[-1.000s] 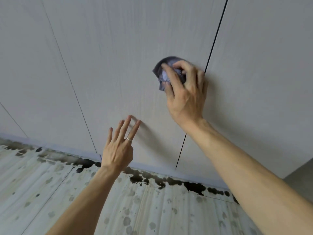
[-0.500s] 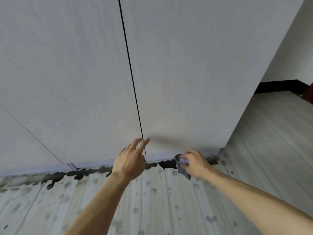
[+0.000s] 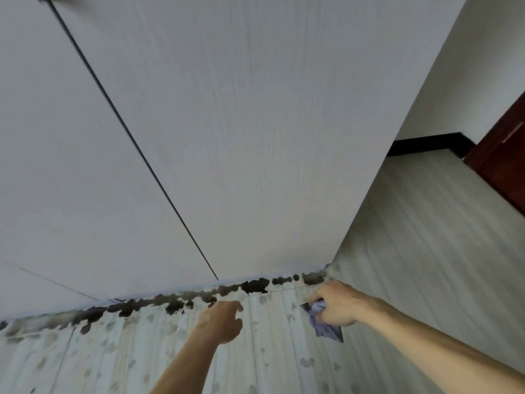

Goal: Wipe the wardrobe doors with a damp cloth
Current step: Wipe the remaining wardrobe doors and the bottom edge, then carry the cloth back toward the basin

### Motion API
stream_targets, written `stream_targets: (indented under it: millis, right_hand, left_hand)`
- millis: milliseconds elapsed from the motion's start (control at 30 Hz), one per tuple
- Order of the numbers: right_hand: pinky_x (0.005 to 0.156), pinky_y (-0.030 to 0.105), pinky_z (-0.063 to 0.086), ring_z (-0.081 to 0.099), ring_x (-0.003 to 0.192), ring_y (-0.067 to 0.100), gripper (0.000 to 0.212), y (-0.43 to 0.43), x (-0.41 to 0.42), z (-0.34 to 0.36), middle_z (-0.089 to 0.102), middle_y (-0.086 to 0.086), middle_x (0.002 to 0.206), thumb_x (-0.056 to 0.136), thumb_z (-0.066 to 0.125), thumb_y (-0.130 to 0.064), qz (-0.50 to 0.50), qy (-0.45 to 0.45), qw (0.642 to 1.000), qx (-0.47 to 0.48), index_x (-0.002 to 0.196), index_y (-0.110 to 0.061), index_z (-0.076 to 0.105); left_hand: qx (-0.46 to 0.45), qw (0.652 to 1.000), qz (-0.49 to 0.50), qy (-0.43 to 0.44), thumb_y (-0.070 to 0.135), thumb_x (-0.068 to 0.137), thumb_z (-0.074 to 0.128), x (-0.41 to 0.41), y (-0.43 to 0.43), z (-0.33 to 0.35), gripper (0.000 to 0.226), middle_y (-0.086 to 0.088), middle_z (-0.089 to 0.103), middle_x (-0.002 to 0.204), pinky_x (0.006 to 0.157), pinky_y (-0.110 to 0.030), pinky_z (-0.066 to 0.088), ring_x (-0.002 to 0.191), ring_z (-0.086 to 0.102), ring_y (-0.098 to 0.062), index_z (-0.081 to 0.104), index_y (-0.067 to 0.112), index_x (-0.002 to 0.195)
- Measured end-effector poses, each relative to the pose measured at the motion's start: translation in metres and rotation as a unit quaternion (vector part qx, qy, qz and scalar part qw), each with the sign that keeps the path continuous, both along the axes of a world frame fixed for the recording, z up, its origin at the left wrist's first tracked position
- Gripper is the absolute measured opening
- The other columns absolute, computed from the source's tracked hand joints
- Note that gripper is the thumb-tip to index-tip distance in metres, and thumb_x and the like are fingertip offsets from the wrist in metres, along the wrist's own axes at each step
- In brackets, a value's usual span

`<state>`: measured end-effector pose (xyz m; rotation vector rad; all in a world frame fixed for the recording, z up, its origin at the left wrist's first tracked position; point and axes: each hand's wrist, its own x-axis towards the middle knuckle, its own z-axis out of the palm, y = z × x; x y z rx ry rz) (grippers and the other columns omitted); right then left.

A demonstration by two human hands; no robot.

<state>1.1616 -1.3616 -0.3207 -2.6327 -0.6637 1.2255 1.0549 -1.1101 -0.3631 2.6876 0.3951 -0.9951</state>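
Observation:
Pale grey wardrobe doors (image 3: 241,137) fill most of the head view, split by a dark vertical gap (image 3: 136,143). My right hand (image 3: 338,304) is low at the right, just in front of the wardrobe's bottom corner, gripping a crumpled blue-grey cloth (image 3: 324,325) that hangs below the fist, off the door. My left hand (image 3: 221,322) hovers over the floor below the gap, fingers loosely curled toward the door base, holding nothing.
A pale plank floor (image 3: 142,359) with dark mouldy stains (image 3: 176,301) runs along the wardrobe base. To the right are the wardrobe's side edge, a white wall (image 3: 466,66) with black skirting (image 3: 426,143), and a dark red door (image 3: 505,155).
My right hand has dropped with the cloth from mid-door height to the wardrobe's bottom right corner. My left hand has come off the door and lowered. The view has swung to the right.

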Motion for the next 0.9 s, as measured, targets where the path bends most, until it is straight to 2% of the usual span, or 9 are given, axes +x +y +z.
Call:
stream_targets:
  millis: [200, 300, 367, 467, 567, 667, 767, 833, 900]
  right_hand:
    - [0.061, 0.031, 0.036, 0.052, 0.08, 0.019, 0.012, -0.004, 0.005, 0.274, 0.054, -0.004, 0.086, 0.082, 0.054, -0.016, 0.018, -0.038, 0.999, 0.026, 0.074, -0.024, 0.057]
    - [0.061, 0.027, 0.037, 0.053, 0.088, 0.02, 0.013, 0.005, 0.001, 0.393, 0.057, -0.001, 0.099, 0.087, 0.055, -0.018, 0.028, -0.059, 0.997, 0.04, 0.093, -0.022, 0.066]
    - [0.069, 0.03, 0.044, 0.056, 0.094, 0.022, 0.017, 0.015, -0.003, 0.478, 0.058, 0.001, 0.105, 0.088, 0.055, -0.018, 0.025, -0.08, 0.996, 0.043, 0.099, -0.019, 0.068]
    - [0.085, 0.034, 0.048, 0.054, 0.099, 0.018, 0.01, 0.036, -0.007, 0.582, 0.062, -0.001, 0.101, 0.088, 0.058, -0.024, 0.033, -0.144, 0.985, 0.089, 0.093, -0.023, 0.067]
    - [0.078, 0.034, 0.045, 0.052, 0.093, 0.018, 0.007, 0.066, -0.016, 0.678, 0.064, -0.001, 0.089, 0.086, 0.062, -0.027, 0.036, -0.215, 0.966, 0.136, 0.084, -0.019, 0.062]
    - [0.073, 0.03, 0.04, 0.052, 0.094, 0.013, 0.009, 0.1, -0.032, 0.745, 0.065, -0.004, 0.093, 0.087, 0.064, -0.026, 0.03, -0.27, 0.94, 0.206, 0.093, -0.02, 0.068]
    - [0.071, 0.025, 0.037, 0.053, 0.095, 0.013, 0.009, 0.137, -0.058, 0.78, 0.066, -0.005, 0.09, 0.086, 0.065, -0.023, 0.049, -0.298, 0.916, 0.265, 0.091, -0.018, 0.069]
    - [0.08, 0.025, 0.042, 0.055, 0.098, 0.015, 0.015, 0.167, -0.079, 0.788, 0.068, -0.002, 0.094, 0.085, 0.068, -0.025, 0.052, -0.316, 0.896, 0.309, 0.096, -0.016, 0.071]
    - [0.088, 0.023, 0.043, 0.057, 0.1, 0.01, 0.023, 0.196, -0.1, 0.787, 0.066, -0.006, 0.103, 0.082, 0.073, -0.028, 0.029, -0.324, 0.869, 0.374, 0.105, -0.024, 0.074]
  left_hand:
    - [-0.008, 1.0, 0.009, -0.002, 0.036, 0.1, 0.045, 0.009, -0.008, 0.243, 0.042, 0.003, 0.052, 0.146, 0.104, -0.036, 0.046, 0.13, 0.053, -0.021, 0.049, 0.034, 0.142]
    - [-0.021, 0.999, 0.019, -0.033, 0.037, 0.101, 0.045, 0.012, -0.007, 0.36, 0.041, 0.005, 0.056, 0.142, 0.103, -0.037, 0.047, 0.127, 0.055, -0.02, 0.049, 0.036, 0.141]
    - [-0.027, 0.998, 0.009, -0.054, 0.037, 0.101, 0.044, 0.012, 0.0, 0.45, 0.041, 0.007, 0.059, 0.138, 0.102, -0.035, 0.047, 0.125, 0.056, -0.018, 0.049, 0.036, 0.142]
    - [-0.023, 0.994, -0.005, -0.111, 0.038, 0.102, 0.044, 0.009, 0.018, 0.558, 0.041, 0.009, 0.058, 0.138, 0.102, -0.033, 0.046, 0.126, 0.054, -0.015, 0.048, 0.037, 0.143]
    - [-0.016, 0.984, 0.014, -0.177, 0.037, 0.102, 0.045, -0.004, 0.044, 0.656, 0.04, 0.009, 0.057, 0.14, 0.101, -0.033, 0.047, 0.127, 0.054, -0.016, 0.05, 0.035, 0.141]
    - [0.005, 0.97, 0.038, -0.241, 0.037, 0.101, 0.047, -0.023, 0.075, 0.723, 0.039, 0.009, 0.059, 0.137, 0.098, -0.035, 0.05, 0.123, 0.057, -0.018, 0.053, 0.035, 0.139]
    - [0.014, 0.954, 0.074, -0.29, 0.038, 0.101, 0.049, -0.056, 0.104, 0.767, 0.037, 0.011, 0.06, 0.134, 0.096, -0.035, 0.05, 0.118, 0.06, -0.017, 0.054, 0.038, 0.137]
    - [0.024, 0.942, 0.103, -0.318, 0.039, 0.1, 0.05, -0.084, 0.126, 0.784, 0.035, 0.013, 0.061, 0.132, 0.097, -0.036, 0.05, 0.118, 0.061, -0.016, 0.056, 0.04, 0.134]
    - [0.031, 0.931, 0.133, -0.34, 0.04, 0.099, 0.052, -0.114, 0.146, 0.792, 0.033, 0.013, 0.063, 0.13, 0.097, -0.037, 0.051, 0.117, 0.061, -0.016, 0.058, 0.04, 0.131]
